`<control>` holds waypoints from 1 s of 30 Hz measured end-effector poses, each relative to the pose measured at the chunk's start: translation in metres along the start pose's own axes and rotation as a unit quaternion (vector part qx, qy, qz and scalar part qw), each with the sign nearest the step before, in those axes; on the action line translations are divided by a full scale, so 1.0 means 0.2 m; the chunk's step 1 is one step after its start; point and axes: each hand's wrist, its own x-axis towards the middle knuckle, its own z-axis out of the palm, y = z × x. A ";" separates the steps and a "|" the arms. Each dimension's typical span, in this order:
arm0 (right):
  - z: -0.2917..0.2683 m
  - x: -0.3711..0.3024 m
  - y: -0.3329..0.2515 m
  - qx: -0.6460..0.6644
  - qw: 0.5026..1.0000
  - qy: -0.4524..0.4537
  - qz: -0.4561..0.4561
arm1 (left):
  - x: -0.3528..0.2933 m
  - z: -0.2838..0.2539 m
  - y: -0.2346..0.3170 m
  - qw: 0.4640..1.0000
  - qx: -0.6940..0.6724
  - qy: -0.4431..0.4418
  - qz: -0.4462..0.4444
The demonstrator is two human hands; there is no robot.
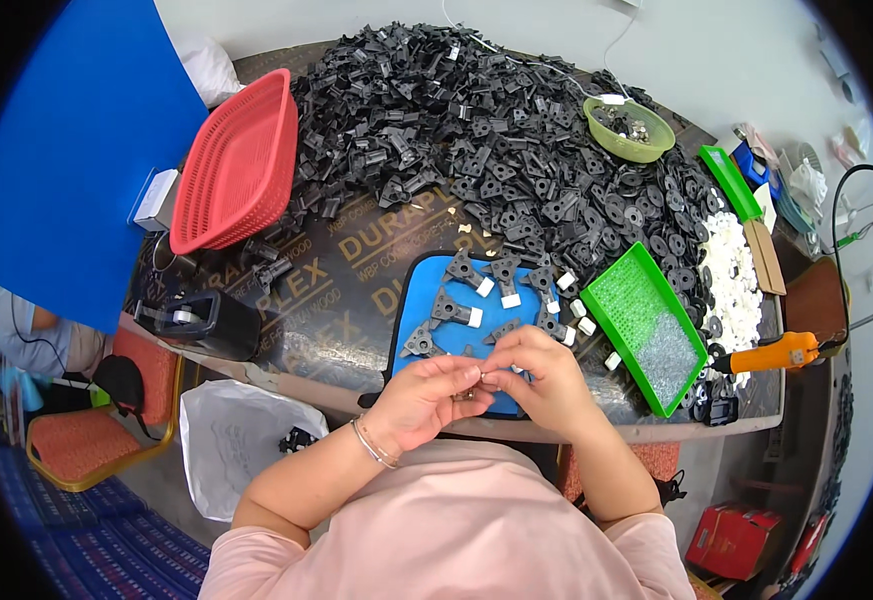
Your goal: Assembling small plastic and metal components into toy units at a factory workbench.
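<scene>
small metal part (473,377), barely visible, sat pinched between both hands at the 6 o'clock edge of the blue mat (411,300), above the near table rim.

head view:
- left hand (418,400): fingertips were closed together on the part from the 8 o'clock side; a bracelet (373,445) circled the wrist.
- right hand (541,375): fingertips were closed together on the same part from the 3 o'clock side, touching the left fingertips.
- grey brackets (454,310) with white blocks lay on the mat at 12 o'clock of the hands.
- green tray (646,325) stood just beside the mat at 3 o'clock.
- black plastic parts (456,110) were heaped across the far table at 12 o'clock.
- red basket (236,160) leaned tilted at 10 o'clock.
- orange tool (776,352) lay at 3 o'clock, well apart.
</scene>
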 end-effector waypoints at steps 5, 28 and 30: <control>0.03 -0.01 0.00 -0.019 0.999 0.018 -0.022 | -0.01 -0.04 -0.02 1.000 0.023 0.000 0.003; 0.11 0.07 0.03 0.046 0.998 0.029 0.006 | -0.01 -0.09 0.01 0.998 -0.034 0.038 0.023; 0.12 0.09 0.04 0.057 0.997 0.038 0.025 | -0.01 -0.11 0.01 0.998 -0.007 0.050 0.031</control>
